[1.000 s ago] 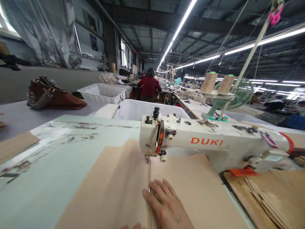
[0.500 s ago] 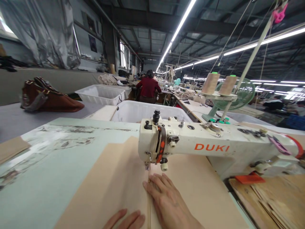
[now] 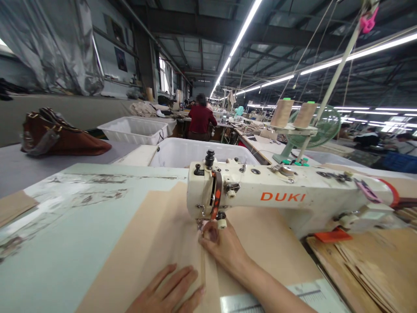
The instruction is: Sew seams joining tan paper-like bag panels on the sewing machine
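Note:
A large tan sheet (image 3: 130, 256) lies under the head of the white sewing machine (image 3: 247, 187), with a narrow strip (image 3: 202, 265) running along it toward the needle. My left hand (image 3: 171, 289) rests flat on the sheet, fingers spread, its fingertips near the strip. Right beside the presser foot (image 3: 200, 225), my right hand (image 3: 221, 243) has its fingers curled together at the strip's far end. What those fingers hold, if anything, is hidden behind the machine's knob and the fingers themselves.
A brown bag (image 3: 61, 134) sits on the grey surface at left. White bins (image 3: 205, 150) stand behind the machine. Thread cones (image 3: 282, 113) and a green fan are at back right. Stacked tan pieces (image 3: 371, 261) lie at right. A person in red sits farther off.
My right hand has moved forward to the presser foot and its fingers have curled. My left hand has come further into view. A marked ruler-like surface now shows near my right forearm.

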### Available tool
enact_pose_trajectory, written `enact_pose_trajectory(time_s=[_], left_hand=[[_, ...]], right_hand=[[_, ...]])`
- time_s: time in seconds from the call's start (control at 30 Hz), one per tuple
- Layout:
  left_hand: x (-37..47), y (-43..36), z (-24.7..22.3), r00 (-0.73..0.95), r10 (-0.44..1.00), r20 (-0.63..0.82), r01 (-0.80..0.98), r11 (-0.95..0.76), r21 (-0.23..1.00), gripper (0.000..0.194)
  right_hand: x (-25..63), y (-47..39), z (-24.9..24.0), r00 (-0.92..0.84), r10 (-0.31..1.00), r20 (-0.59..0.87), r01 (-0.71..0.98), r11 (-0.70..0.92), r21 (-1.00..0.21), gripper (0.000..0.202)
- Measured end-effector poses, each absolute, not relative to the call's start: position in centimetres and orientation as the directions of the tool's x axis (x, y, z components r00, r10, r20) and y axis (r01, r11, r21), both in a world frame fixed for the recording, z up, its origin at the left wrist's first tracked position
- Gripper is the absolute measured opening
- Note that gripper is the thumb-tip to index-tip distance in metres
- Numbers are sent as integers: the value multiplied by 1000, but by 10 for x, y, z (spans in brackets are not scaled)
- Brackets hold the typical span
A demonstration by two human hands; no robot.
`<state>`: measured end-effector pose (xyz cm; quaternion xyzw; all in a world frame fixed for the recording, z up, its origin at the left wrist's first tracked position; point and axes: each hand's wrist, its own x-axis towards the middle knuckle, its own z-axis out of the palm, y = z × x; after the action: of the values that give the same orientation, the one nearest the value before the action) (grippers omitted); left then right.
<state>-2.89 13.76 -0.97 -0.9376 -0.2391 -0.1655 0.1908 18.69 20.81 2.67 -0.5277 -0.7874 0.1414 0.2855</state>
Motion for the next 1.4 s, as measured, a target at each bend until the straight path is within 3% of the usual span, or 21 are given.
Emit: enact_pose_trajectory(time_s=[0.17, 0.3, 0.53, 0.73, 1.0, 1.23, 1.4], left_hand=[[-26, 123, 8, 803, 485, 346, 549, -828, -113, 46], [-23, 113, 21, 781, 518, 349, 559, -829, -19, 67], [-24, 108, 23, 767, 525, 368, 571, -821, -19, 77], [-28, 115, 14, 778, 520, 353, 578, -812, -78, 51], [-30, 130, 26, 789, 524, 322, 564, -825, -39, 61], [-24, 144, 48, 756, 620, 210, 636, -771, -13, 73], [-27, 162, 37, 759, 628, 169, 630, -775, 50, 84]], right_hand=[[177, 210, 20, -237, 917, 320, 798, 372, -474, 7], [175, 210, 17, -208, 922, 327, 825, 344, -448, 9], [178, 234, 14, -160, 918, 364, 836, 322, -444, 24], [191, 211, 17, -335, 867, 368, 784, 473, -401, 9], [201, 211, 8, -418, 791, 447, 708, 592, -385, 39], [205, 206, 9, -395, 777, 491, 713, 596, -369, 39], [202, 206, 14, -386, 791, 474, 711, 583, -393, 40]])
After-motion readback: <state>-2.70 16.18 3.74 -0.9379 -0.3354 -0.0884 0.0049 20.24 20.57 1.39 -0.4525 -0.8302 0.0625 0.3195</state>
